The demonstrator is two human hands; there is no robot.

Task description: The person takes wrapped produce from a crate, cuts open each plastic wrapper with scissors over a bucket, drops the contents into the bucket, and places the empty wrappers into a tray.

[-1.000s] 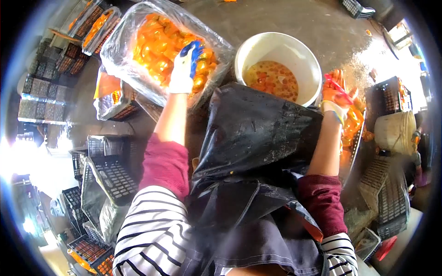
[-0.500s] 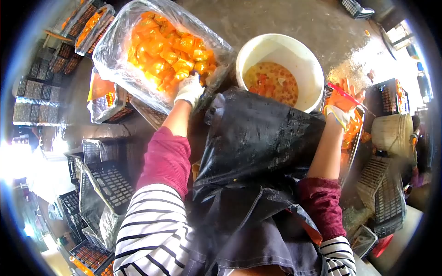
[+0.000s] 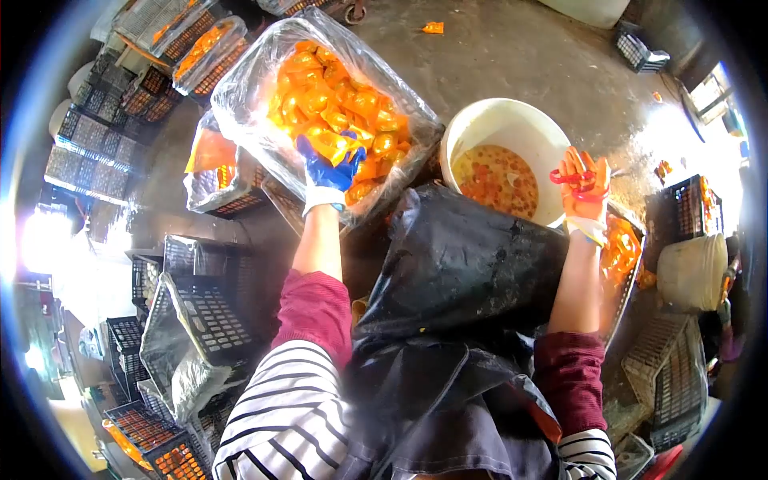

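Observation:
My left hand (image 3: 332, 170), in a white glove with a blue palm, is turned up over a plastic-lined crate (image 3: 244, 98) and holds an orange piece (image 3: 334, 146). Glossy orange pieces (image 3: 320, 94) fill that crate. My right hand (image 3: 584, 192), in an orange-and-white glove, has its fingers curled up around a small red tool (image 3: 573, 176). It is at the right rim of a white bucket (image 3: 506, 108) that holds yellowish liquid with reddish bits (image 3: 496, 182). Beside and below it, another crate (image 3: 620, 284) contains more orange pieces (image 3: 620, 246).
Black plastic (image 3: 472, 260) covers my lap. Black crates (image 3: 212, 320) stack up at the left, and others (image 3: 676, 368) stand at the right near a whitish bucket (image 3: 692, 272). An orange scrap (image 3: 433, 28) lies on the wet floor.
My left hand has turned palm up and lifted an orange piece from the pile. My right hand has risen beside the bucket with its palm turned up. The view has shifted.

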